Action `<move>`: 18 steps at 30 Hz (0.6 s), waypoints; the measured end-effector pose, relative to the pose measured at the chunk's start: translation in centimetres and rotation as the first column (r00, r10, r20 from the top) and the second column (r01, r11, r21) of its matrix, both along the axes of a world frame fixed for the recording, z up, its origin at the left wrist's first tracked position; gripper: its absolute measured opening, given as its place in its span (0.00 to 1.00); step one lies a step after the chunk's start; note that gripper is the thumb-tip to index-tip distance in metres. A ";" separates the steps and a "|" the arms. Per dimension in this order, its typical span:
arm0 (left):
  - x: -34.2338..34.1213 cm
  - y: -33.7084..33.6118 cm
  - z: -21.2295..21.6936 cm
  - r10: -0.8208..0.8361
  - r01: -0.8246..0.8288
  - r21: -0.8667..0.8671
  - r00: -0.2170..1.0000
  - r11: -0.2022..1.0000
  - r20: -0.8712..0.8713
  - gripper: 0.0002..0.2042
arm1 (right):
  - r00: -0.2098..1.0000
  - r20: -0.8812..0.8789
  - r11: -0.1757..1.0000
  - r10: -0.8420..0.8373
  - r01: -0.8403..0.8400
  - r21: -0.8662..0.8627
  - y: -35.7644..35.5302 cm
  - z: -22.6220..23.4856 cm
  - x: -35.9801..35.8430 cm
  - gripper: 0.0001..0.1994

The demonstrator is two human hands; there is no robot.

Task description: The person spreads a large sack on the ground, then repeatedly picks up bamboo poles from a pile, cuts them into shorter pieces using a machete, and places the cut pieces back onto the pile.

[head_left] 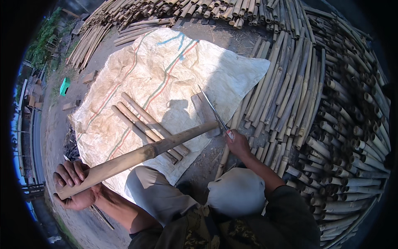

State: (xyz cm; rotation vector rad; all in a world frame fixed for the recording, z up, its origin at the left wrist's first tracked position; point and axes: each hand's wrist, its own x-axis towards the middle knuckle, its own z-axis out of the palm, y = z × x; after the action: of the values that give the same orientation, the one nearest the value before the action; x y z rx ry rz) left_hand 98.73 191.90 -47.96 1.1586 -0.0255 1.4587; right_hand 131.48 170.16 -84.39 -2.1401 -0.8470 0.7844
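Observation:
My left hand is closed round the near end of a thick bamboo pole at the lower left. The pole slants up to the right, and its far end lies over or just above a flat wooden block. My right hand grips the red and white handle of a handsaw, its long thin blade pointing away and to the left. That blade appears almost edge-on, close to the pole's far end; whether they touch I cannot tell. Several shorter bamboo pieces lie partly beneath the pole.
A pale woven sheet with coloured stripes covers the ground ahead. Bamboo poles lie stacked on the right, with another pile at the back. A green container and bricks are at the left. My knees are close below.

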 end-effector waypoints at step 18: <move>-1.8 0.3 0.6 0.579 -0.578 -0.264 0.811 0.772 -0.081 0.16 | 0.993 0.004 0.988 0.117 -0.116 -0.098 1.5 0.9 -1.2 0.16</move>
State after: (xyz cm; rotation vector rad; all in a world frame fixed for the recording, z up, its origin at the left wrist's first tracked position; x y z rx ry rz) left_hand 96.96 192.24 -47.41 0.9655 0.5693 1.9330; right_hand 130.31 171.64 -83.53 -2.1971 -0.9642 0.8924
